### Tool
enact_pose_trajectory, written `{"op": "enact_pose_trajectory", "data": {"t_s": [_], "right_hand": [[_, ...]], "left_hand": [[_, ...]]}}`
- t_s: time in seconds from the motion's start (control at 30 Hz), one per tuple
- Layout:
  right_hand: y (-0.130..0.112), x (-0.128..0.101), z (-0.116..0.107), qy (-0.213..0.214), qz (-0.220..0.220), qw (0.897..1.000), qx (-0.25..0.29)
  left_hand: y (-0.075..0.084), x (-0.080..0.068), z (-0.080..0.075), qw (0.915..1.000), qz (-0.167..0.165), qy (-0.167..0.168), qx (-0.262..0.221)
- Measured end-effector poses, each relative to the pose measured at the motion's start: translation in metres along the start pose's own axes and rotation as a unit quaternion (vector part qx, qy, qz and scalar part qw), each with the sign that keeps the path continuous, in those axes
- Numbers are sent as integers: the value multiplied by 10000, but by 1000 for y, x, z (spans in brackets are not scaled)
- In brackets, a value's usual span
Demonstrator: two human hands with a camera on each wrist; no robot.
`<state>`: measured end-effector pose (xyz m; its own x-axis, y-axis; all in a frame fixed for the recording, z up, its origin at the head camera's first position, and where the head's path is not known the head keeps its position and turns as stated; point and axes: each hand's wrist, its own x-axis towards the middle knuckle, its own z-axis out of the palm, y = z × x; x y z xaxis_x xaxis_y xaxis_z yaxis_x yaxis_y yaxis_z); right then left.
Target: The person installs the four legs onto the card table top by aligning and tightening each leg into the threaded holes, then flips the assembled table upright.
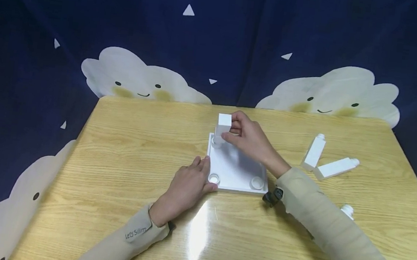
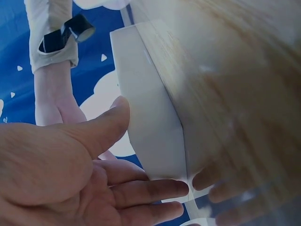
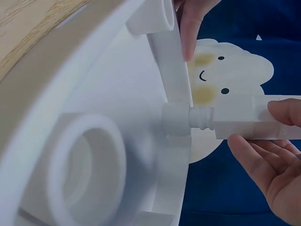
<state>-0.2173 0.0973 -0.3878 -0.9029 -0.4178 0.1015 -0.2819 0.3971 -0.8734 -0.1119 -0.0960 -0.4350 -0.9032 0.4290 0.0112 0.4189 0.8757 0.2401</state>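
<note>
The left hand lies relaxed with straight fingers against the near left corner of the white square base on the tabletop. Farther back, the right hand grips a white square peg, whose threaded end stands at the far left socket of the base. Two more pegs lie to the right.

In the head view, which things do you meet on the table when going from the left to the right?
Left hand → white base plate → right hand → upright white leg → lying white leg.
</note>
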Motion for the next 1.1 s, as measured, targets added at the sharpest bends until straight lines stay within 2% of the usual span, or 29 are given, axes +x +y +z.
{"op": "enact_pose_trajectory", "data": {"t_s": [0.3,0.6,0.87,1.1], "right_hand": [[0,4,3,-4,-42,10000,-4],[0,3,3,77,20,9996,-286],[5,4,6,45,-6,9997,-230],[6,4,9,101,9,9988,-480]], "left_hand": [[-1,0,0,10000,-19,-38,52],[0,0,0,10000,-1,-47,-63],[0,1,1,10000,0,-14,-62],[0,1,1,10000,-13,-33,-32]]}}
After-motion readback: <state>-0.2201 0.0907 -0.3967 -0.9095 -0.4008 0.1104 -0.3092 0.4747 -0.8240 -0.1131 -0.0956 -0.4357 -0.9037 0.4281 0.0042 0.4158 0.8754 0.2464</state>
